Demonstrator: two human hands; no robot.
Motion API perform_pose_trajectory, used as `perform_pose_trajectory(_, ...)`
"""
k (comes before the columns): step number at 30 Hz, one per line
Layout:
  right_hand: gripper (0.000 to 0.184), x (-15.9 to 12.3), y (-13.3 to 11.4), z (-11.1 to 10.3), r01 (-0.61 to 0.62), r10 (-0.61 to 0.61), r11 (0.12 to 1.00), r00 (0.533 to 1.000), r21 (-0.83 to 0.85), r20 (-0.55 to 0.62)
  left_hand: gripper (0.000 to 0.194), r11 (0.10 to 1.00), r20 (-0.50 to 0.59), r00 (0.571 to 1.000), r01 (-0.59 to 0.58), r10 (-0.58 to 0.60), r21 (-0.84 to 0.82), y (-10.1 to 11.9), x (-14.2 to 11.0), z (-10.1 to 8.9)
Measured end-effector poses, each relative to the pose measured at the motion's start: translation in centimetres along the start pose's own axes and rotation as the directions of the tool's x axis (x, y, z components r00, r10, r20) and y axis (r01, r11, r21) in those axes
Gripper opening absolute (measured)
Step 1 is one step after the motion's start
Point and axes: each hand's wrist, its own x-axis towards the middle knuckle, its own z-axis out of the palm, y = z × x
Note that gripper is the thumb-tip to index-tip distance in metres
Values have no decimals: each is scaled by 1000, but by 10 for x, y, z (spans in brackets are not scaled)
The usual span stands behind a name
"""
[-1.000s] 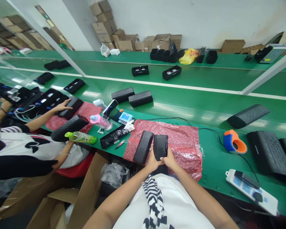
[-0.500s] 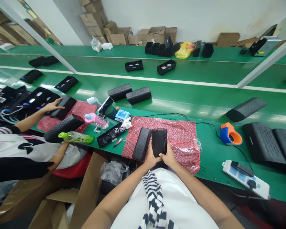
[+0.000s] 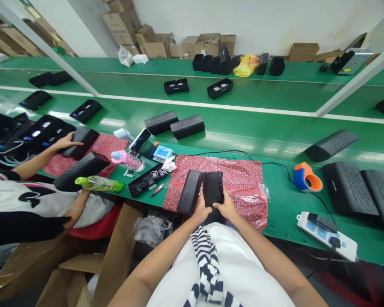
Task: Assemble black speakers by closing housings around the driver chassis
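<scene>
A black bar speaker (image 3: 213,188) was held over the middle of a sheet of red bubble wrap (image 3: 243,192), gripped at its lower end by the left hand (image 3: 201,209) and the right hand (image 3: 225,208), which were clamped on it close together. Just left of it on the wrap, a second speaker (image 3: 189,192) was laid, with little gap between the two.

The wrap was spread on a green bench (image 3: 278,221). Left of the wrap were an opened black casing (image 3: 146,181) with round parts inside, a small red-handled tool (image 3: 156,190), a pink bottle (image 3: 126,161), and a green-capped drink bottle (image 3: 99,183). Beyond the wrap's far edge, a digital tester (image 3: 163,153) and a phone (image 3: 139,140) were seen, with a black cable (image 3: 230,152) running behind the wrap. To the right of the wrap stood a blue-and-orange tape dispenser (image 3: 308,178), with a power strip (image 3: 326,236) nearer the bench edge.

Further left of the wrap, a co-worker's hand (image 3: 68,140) rested on another speaker (image 3: 81,142). Below the bench edge, nearest the wrap, an open cardboard box (image 3: 115,243) was placed, with a crumpled clear plastic bag (image 3: 152,231) beside its flap.
</scene>
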Motion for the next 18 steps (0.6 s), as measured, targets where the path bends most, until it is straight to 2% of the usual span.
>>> perform_pose_trajectory(5, 90, 1, -1, -1, -14, 14, 1000, 1000, 15, 4, 116, 1000, 5, 1000, 28, -28, 0, 2, 1, 1)
perform_pose_trajectory(14, 85, 4, 8, 0, -11, 11, 995, 1000, 98, -3, 116, 987, -15, 991, 128, -130, -92, 26, 2, 5)
perform_pose_trajectory(18, 79, 12, 13, -3, -18, 16, 993, 1000, 116, 18, 114, 983, -38, 989, 138, -144, -119, 24, 11, 3)
